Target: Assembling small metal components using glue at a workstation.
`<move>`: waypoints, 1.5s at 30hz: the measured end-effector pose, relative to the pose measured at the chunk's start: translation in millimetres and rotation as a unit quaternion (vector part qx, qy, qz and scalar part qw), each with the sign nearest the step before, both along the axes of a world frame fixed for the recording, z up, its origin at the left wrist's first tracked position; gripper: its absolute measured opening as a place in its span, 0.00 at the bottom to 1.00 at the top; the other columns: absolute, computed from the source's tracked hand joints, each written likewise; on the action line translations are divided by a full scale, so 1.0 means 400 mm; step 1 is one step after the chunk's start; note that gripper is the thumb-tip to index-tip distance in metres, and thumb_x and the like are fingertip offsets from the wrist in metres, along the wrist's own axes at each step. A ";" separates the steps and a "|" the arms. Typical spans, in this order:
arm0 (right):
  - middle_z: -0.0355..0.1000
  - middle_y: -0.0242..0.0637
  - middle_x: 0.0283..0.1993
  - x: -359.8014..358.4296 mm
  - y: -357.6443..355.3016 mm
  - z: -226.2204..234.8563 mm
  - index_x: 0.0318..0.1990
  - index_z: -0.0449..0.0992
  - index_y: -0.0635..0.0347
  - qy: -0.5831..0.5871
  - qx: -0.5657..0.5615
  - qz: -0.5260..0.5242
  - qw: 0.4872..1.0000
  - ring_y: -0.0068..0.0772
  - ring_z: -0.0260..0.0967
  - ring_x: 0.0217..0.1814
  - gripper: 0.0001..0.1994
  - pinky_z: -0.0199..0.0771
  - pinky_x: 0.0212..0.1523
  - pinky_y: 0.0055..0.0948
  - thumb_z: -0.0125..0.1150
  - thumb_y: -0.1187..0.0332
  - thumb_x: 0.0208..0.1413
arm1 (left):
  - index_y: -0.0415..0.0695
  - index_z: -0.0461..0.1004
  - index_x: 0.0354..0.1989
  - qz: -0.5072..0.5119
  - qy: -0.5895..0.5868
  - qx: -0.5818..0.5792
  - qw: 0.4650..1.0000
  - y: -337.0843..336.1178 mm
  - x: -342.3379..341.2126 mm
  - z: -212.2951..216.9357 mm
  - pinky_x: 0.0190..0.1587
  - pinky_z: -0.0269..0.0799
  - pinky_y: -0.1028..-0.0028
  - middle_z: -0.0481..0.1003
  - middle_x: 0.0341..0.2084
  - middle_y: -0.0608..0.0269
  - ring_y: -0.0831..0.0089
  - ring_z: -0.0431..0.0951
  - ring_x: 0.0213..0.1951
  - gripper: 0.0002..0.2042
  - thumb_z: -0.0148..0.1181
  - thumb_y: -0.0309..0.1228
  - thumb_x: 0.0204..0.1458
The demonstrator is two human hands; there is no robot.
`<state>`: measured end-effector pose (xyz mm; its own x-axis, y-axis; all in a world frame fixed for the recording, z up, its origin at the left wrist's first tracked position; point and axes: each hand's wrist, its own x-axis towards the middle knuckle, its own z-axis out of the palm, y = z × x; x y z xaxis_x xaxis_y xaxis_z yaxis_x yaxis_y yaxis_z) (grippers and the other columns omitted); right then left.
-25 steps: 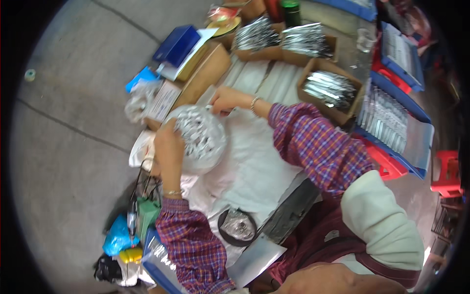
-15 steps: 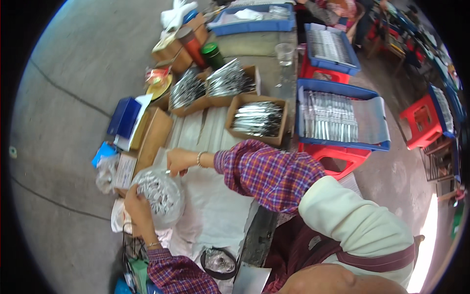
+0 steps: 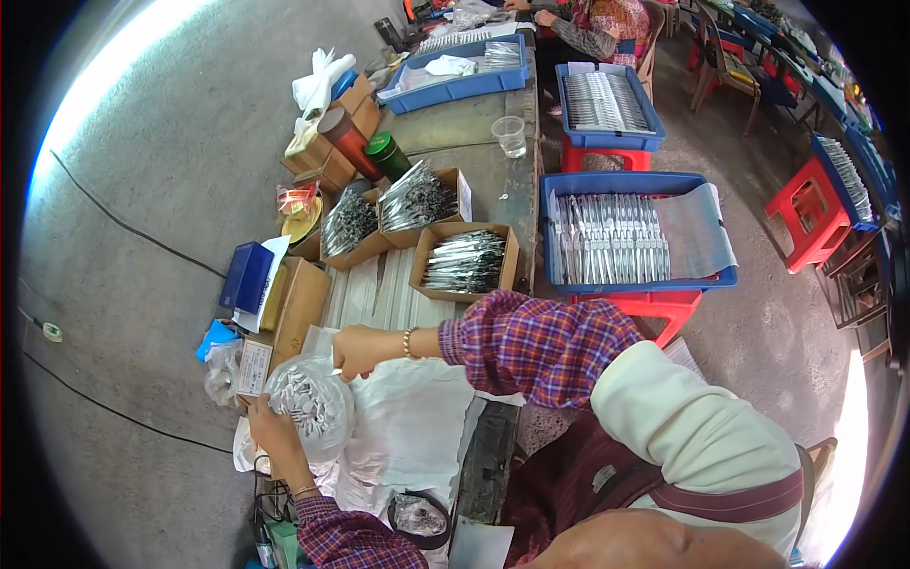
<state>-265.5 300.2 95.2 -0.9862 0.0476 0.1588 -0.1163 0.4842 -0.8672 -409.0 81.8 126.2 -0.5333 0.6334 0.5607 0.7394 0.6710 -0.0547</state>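
One small pale piece (image 3: 337, 372) is being pinched by the fingers of the right hand (image 3: 357, 353); the left hand (image 3: 276, 436) is touching a clear bowl (image 3: 336, 429), its grip unclear.

L hand (image 3: 275, 433) at clear bowl's (image 3: 341, 417) 8 o'clk edge, small silvery pcs (image 3: 308, 403) inside; R hand (image 3: 358, 353) pinches whitish bit (image 3: 337, 372) approx 1–2. From bowl: blue box (image 3: 246, 276) 11, carton (image 3: 441, 287) w/ silver tools (image 3: 464, 261) 1–2, blue tray (image 3: 645, 284) 2.

Ahead of me, leftward, sits a round translucent container (image 3: 340, 415) — small silvery-white pieces (image 3: 308, 403) jumbled inside.
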 end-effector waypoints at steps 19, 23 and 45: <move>0.68 0.39 0.16 0.534 -0.145 -0.107 0.24 0.72 0.64 0.096 -0.137 0.127 0.978 0.31 0.66 0.17 0.09 0.62 0.20 0.33 0.58 0.67 0.45 | 0.40 0.76 0.32 0.083 -0.067 -0.033 0.994 0.018 0.051 0.008 0.38 0.69 0.58 0.75 0.29 0.45 0.50 0.75 0.33 0.12 0.54 0.21 0.36; 0.67 0.40 0.16 0.618 -0.194 -0.201 0.26 0.72 0.65 0.089 -0.167 0.114 0.975 0.32 0.67 0.18 0.10 0.62 0.21 0.33 0.58 0.65 0.46 | 0.40 0.76 0.32 0.089 -0.051 -0.039 0.994 0.008 0.023 0.006 0.38 0.69 0.59 0.75 0.28 0.45 0.49 0.75 0.33 0.12 0.52 0.20 0.36; 0.69 0.48 0.22 0.800 -0.303 -0.309 0.30 0.73 0.65 -0.022 -0.107 0.140 0.984 0.50 0.68 0.26 0.09 0.64 0.27 0.43 0.59 0.67 0.44 | 0.37 0.71 0.41 -0.066 -0.651 0.190 0.732 -0.207 0.691 -0.085 0.30 0.68 0.81 0.77 0.31 0.58 0.78 0.76 0.29 0.11 0.52 0.16 0.48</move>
